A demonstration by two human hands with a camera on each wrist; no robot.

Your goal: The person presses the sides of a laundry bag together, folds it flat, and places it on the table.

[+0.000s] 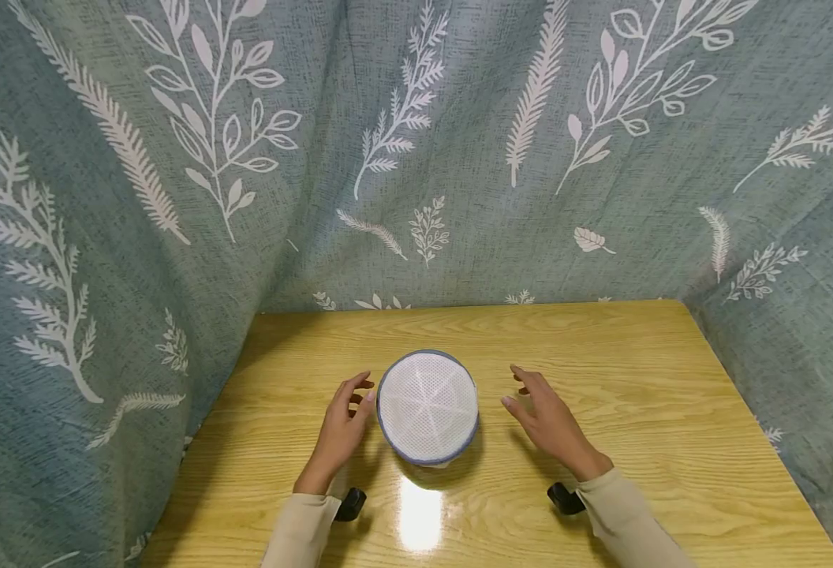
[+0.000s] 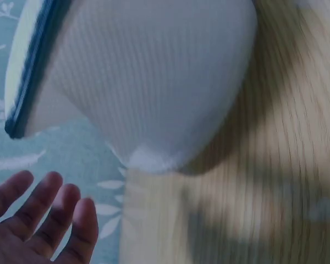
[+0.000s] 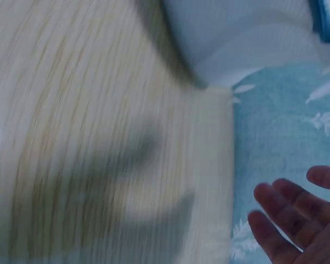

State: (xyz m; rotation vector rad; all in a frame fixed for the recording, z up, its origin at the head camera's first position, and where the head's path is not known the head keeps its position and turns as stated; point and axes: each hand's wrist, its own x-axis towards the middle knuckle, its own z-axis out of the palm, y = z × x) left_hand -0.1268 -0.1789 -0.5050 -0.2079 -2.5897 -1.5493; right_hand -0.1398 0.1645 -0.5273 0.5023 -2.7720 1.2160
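Note:
A round white object (image 1: 427, 406) with a mesh top, seams meeting at its centre and a blue rim stands on the wooden table. From the side, its pale body (image 2: 154, 82) looks finely ribbed in the left wrist view, below the blue edge. My left hand (image 1: 341, 430) hovers just left of it, fingers loosely bent and holding nothing. On the other side, a wider gap separates my right hand (image 1: 551, 426) from the rim; its fingers are spread and hold nothing. In the right wrist view the body's lower part (image 3: 242, 44) shows. What lies under the mesh top is hidden.
The wooden table (image 1: 636, 379) reflects a bright light patch in front of the object. A blue-green curtain (image 1: 459, 158) with white leaf prints hangs behind the table and along both sides. Black wrist cameras (image 1: 350, 505) sit at both cuffs.

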